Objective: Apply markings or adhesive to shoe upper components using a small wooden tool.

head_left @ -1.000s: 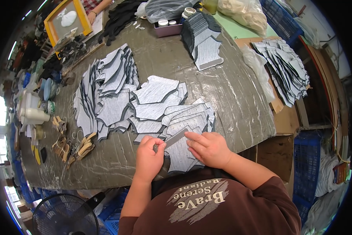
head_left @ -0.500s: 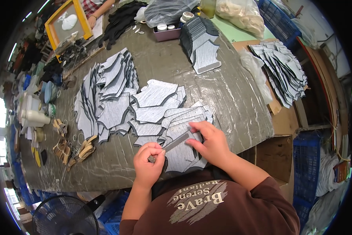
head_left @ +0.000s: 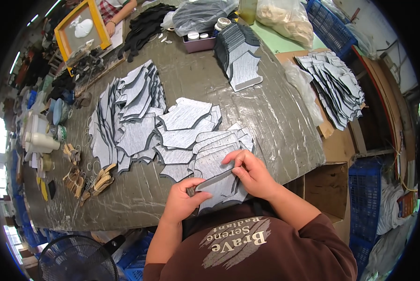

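A grey cut fabric panel with a darker grey strip (head_left: 214,181) along its edge is held between my two hands, close to the table's near edge. My left hand (head_left: 184,197) grips the strip's left end, the thumb lying along its lower side. At the other end my right hand (head_left: 252,174) pinches the edge between thumb and bent fingers. Under and beyond my hands lie overlapping light grey panels (head_left: 217,146) with curved outlines. More panels (head_left: 187,114) are spread just to their left, and a thicker heap of panels (head_left: 137,100) lies farther left.
A neat stack of panels (head_left: 245,70) stands at the far side, near a purple tray (head_left: 198,45) with small jars. Bundled wooden sticks (head_left: 97,185) lie at left. Another panel stack (head_left: 334,86) sits at right. A person's hand (head_left: 110,28) rests beside a yellow frame (head_left: 60,47).
My left hand has shifted slightly right and its thumb now lies along the strip. My right hand has moved a little right and down, its thumb and finger now closed on the edge.
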`<state>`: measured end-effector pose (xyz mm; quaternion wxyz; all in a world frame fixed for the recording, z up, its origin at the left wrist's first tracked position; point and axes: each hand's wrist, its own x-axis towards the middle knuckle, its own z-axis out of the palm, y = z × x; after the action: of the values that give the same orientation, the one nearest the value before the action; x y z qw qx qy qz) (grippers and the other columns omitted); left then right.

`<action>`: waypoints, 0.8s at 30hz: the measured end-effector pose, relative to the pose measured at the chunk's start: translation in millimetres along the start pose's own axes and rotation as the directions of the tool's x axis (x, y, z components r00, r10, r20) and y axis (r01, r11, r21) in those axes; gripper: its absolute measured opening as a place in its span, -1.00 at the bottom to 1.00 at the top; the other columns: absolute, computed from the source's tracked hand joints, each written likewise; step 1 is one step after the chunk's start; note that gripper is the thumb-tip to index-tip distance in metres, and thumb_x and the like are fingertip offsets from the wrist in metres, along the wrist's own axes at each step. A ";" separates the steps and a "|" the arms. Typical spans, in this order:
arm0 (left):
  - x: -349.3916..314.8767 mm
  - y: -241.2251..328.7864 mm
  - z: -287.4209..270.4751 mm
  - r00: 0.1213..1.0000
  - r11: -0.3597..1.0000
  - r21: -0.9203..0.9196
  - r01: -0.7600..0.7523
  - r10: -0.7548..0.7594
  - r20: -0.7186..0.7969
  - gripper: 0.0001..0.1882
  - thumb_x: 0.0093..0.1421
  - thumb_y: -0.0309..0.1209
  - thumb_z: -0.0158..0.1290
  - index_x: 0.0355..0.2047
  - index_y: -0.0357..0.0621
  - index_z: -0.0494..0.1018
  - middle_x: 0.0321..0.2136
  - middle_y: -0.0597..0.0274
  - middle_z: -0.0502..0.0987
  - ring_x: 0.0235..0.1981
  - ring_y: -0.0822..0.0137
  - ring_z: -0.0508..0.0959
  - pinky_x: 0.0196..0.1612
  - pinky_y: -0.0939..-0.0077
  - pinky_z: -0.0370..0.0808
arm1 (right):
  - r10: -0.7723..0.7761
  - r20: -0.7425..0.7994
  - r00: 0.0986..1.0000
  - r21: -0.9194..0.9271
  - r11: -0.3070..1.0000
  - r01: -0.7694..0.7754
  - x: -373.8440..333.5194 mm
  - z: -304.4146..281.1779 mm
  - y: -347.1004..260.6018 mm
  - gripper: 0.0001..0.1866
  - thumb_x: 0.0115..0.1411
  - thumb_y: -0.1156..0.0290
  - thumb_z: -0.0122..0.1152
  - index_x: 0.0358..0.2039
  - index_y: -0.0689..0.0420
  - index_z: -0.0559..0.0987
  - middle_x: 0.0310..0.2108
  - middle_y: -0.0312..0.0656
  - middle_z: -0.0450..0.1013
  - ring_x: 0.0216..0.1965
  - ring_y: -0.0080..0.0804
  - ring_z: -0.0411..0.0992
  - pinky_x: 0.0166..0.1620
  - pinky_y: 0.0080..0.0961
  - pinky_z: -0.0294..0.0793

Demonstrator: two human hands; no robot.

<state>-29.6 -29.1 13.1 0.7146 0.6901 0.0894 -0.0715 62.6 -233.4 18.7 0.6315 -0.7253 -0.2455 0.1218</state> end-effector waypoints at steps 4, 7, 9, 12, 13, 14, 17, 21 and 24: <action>-4.7 -2.8 -10.6 0.984 0.959 -0.250 0.133 -0.098 0.146 -0.64 0.21 -0.25 0.06 -0.17 -0.35 0.46 -0.53 0.27 0.49 -0.70 0.59 0.35 -0.61 0.71 0.29 | -0.310 -0.032 0.950 -0.282 0.915 0.289 -5.1 -1.0 4.0 -0.77 -0.03 0.59 0.23 -0.42 0.14 0.33 -0.36 -0.17 0.42 -0.50 -0.23 0.39 -0.43 -0.47 0.39; -2.1 -6.1 -9.9 0.984 0.904 -0.407 0.127 -0.064 0.164 -0.51 0.28 -0.10 -0.10 -0.14 -0.38 0.43 -0.57 0.21 0.48 -0.78 0.57 0.27 -0.71 0.71 0.21 | -0.504 -0.035 0.863 -0.406 0.796 0.448 -5.4 4.9 10.1 -0.72 -0.10 0.57 0.29 -0.44 0.13 0.35 -0.40 -0.16 0.45 -0.56 -0.23 0.42 -0.57 -0.43 0.39; 3.0 1.6 -6.7 0.972 0.850 -0.475 0.228 -0.170 0.162 -0.51 0.27 -0.09 -0.08 -0.17 -0.38 0.45 -0.60 0.22 0.47 -0.80 0.59 0.25 -0.73 0.77 0.18 | -0.549 -0.003 0.836 -0.428 0.756 0.495 -6.0 7.9 12.0 -0.72 -0.10 0.56 0.28 -0.45 0.14 0.33 -0.39 -0.14 0.49 -0.51 -0.25 0.45 -0.53 -0.46 0.43; 5.5 7.7 -5.4 0.963 0.897 -0.351 0.270 -0.248 0.108 -0.65 0.20 -0.27 0.05 -0.21 -0.39 0.46 -0.61 0.29 0.47 -0.78 0.63 0.28 -0.74 0.77 0.18 | -0.534 0.025 0.845 -0.426 0.759 0.493 -7.1 9.9 13.2 -0.72 -0.10 0.55 0.27 -0.45 0.14 0.32 -0.33 -0.11 0.51 -0.48 -0.26 0.47 -0.50 -0.47 0.46; 6.5 11.0 -3.9 0.956 0.929 -0.224 0.294 -0.292 0.042 -0.70 0.16 -0.35 0.10 -0.22 -0.39 0.47 -0.60 0.33 0.47 -0.77 0.64 0.30 -0.74 0.77 0.18 | -0.526 0.047 0.849 -0.432 0.756 0.492 -8.0 10.9 14.5 -0.72 -0.09 0.55 0.26 -0.45 0.14 0.31 -0.32 -0.11 0.52 -0.48 -0.26 0.47 -0.50 -0.47 0.46; 7.8 18.2 -3.1 0.951 0.935 -0.180 0.307 -0.306 0.031 -0.75 0.09 -0.46 0.14 -0.24 -0.36 0.48 -0.63 0.40 0.44 -0.73 0.67 0.31 -0.71 0.76 0.19 | -0.518 0.034 0.855 -0.398 0.777 0.487 -8.7 13.0 14.3 -0.73 -0.10 0.56 0.25 -0.43 0.15 0.33 -0.32 -0.12 0.52 -0.49 -0.25 0.45 -0.47 -0.45 0.46; 14.1 11.5 -1.1 0.964 0.965 -0.062 0.255 -0.259 -0.060 -0.78 0.09 -0.46 0.15 -0.26 -0.32 0.48 -0.65 0.44 0.41 -0.74 0.68 0.29 -0.68 0.75 0.20 | -0.400 0.117 0.909 -0.347 0.841 0.415 -10.6 4.2 8.9 -0.73 -0.12 0.57 0.26 -0.40 0.17 0.36 -0.37 -0.15 0.51 -0.50 -0.22 0.42 -0.44 -0.41 0.44; 11.9 7.7 2.9 0.970 0.983 0.094 0.161 -0.139 -0.201 -0.79 0.08 -0.46 0.15 -0.28 -0.30 0.48 -0.66 0.43 0.42 -0.73 0.65 0.31 -0.66 0.73 0.24 | -0.304 -0.332 0.893 -0.133 0.952 0.274 -21.4 -19.8 9.7 -0.88 0.04 0.65 0.14 -0.41 0.19 0.42 -0.51 -0.18 0.43 -0.51 -0.43 0.39 -0.44 -0.57 0.37; 5.2 10.2 2.8 0.952 0.971 0.046 0.237 -0.222 -0.211 -0.76 0.09 -0.48 0.14 -0.23 -0.30 0.46 -0.67 0.40 0.43 -0.73 0.61 0.35 -0.65 0.69 0.28 | -0.140 -0.411 0.901 -0.311 0.950 0.005 -8.5 -66.3 -3.8 -0.97 0.11 0.55 0.10 -0.42 0.20 0.44 -0.59 -0.22 0.39 -0.56 -0.59 0.35 -0.45 -0.64 0.35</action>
<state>-22.1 -31.5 21.9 0.6636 0.7035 0.2394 -0.0859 86.9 -294.2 32.7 0.5555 -0.8124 -0.1439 -0.1032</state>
